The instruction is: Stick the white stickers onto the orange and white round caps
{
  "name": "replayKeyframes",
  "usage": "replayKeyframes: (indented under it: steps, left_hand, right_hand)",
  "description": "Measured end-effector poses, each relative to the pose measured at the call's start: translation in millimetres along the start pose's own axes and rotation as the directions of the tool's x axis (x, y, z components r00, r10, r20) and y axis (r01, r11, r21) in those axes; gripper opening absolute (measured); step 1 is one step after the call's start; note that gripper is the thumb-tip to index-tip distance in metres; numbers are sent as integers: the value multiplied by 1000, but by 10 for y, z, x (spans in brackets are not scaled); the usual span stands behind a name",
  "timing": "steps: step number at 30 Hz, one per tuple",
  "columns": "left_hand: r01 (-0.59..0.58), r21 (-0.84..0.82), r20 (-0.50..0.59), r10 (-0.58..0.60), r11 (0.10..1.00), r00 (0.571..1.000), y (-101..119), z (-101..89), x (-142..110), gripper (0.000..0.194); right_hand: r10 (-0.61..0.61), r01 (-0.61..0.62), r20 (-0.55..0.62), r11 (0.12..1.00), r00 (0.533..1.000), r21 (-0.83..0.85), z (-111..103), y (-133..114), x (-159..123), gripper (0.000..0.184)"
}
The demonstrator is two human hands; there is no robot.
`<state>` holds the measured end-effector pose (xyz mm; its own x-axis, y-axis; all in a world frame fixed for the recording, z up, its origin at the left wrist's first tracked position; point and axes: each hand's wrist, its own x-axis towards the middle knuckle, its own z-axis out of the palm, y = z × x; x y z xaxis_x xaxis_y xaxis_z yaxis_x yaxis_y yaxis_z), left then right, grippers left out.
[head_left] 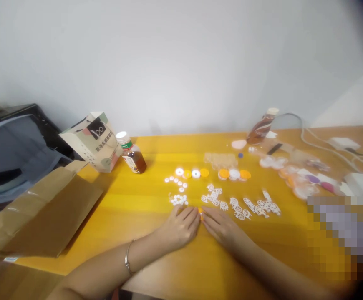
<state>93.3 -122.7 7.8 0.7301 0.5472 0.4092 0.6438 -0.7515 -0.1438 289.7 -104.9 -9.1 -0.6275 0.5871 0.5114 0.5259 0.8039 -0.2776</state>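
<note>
Yellow table [162,225] | both hands [184,227] pinching small orange piece [200,211] | white discs [179,199] nearby

Bare tabletop [131,221] left of small white discs [179,200]; bottle [134,159] beyond.

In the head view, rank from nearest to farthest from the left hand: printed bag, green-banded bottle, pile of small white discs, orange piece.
From the left hand:
1. Orange piece, at its fingertips
2. Pile of small white discs, just beyond
3. Green-banded bottle, back left
4. Printed bag, farther left
</note>
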Motion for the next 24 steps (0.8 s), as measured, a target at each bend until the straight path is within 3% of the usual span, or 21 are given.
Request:
replayKeyframes:
  steps: [4,10,14,19,22,24]
  left_hand:
    - [13,-28,-12,-13,1000,1000,0,8,32,24]
    - [216,-164,-38,-225,962,973,-20,93,97,21]
    - [254,-155,-30,-262,955,965,-22,117,150,21]
    - [275,-179,-28,-284,945,958,-25,119,172,19]
    - [266,-208,-62,-284,941,957,-54,97,153,18]
    - [258,-229,-96,-285,939,954,-80,68,138,18]
  right_hand:
    - [-81,89,67,989,994,-121,-68,-66,64,30]
    - [-102,104,20,991,995,-87,-84,-78,73,27]
    - [-136,139,33,985,990,-104,-37,-68,58,29]
    - [16,-16,-1,1000,1000,-4,3,-44,63,20]
    - [136,-127,-38,977,990,172,-20,-35,87,14]
    - [260,-230,-41,909,965,347,-41,-46,115,12]
